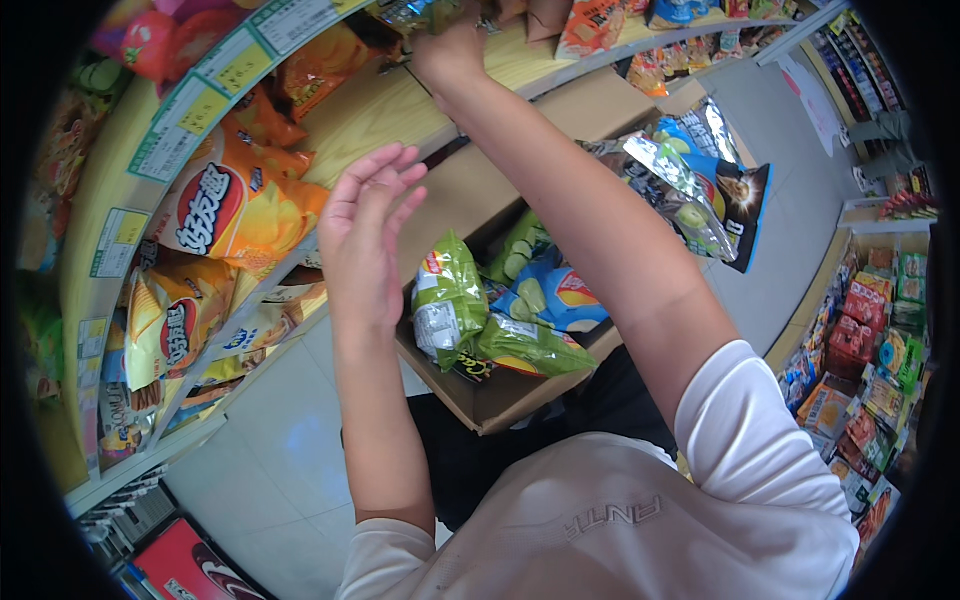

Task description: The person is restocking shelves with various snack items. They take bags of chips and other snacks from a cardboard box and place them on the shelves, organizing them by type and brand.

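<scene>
My left hand (373, 232) is raised between the shelf and the carton, empty, with its fingers apart and bent. My right hand (448, 56) reaches onto the wooden shelf (352, 124) at the top. It touches a shiny snack bag (412, 13); its fingers are blurred and partly cut off, so the grip is unclear. Below my arms stands an open cardboard carton (480, 409). Inside lie green chip bags (450, 300) and a blue chip bag (562, 294), partly behind my right forearm. More chip bags (682, 176) lie beyond that forearm, at the carton's far side.
Orange chip bags (240, 202) fill the left shelf behind price tags (202, 109). A lower shelf (255, 330) holds more snacks. At right, a display bin (855, 337) is full of packaged food. Another person's legs (885, 142) show at far right, on the tiled floor.
</scene>
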Available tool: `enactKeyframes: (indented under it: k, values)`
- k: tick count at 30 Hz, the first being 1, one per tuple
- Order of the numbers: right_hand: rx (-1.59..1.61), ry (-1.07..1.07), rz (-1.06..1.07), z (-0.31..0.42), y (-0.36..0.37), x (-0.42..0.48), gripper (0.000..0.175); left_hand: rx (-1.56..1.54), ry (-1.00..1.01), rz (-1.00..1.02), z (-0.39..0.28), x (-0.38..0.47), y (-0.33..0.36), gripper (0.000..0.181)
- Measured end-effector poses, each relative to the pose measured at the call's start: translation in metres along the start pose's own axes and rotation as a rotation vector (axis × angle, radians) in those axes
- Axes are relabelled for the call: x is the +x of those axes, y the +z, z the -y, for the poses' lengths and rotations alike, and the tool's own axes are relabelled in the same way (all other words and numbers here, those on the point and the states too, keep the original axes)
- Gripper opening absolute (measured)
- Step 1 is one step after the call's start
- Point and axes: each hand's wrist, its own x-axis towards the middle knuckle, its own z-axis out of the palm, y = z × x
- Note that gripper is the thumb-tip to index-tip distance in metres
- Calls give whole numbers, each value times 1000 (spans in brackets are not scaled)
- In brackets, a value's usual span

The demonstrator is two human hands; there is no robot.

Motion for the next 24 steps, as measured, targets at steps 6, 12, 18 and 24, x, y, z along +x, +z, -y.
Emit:
enactKeyframes:
  k: [6,12,18,24]
  values:
    - [566,62,436,36,-113,-129,83,-23,-9,-6,7,2,-3,33]
    - [-88,-720,391,12,-242,-208,56,90,-75,17,21,-5,5,32]
    - [-630,-713,-98,-34,-335,-189,50,182,-123,171,51,-21,35,30]
    - [-653,-548,-126,-58,-362,-176,56,294,37,328,74,-40,70,34]
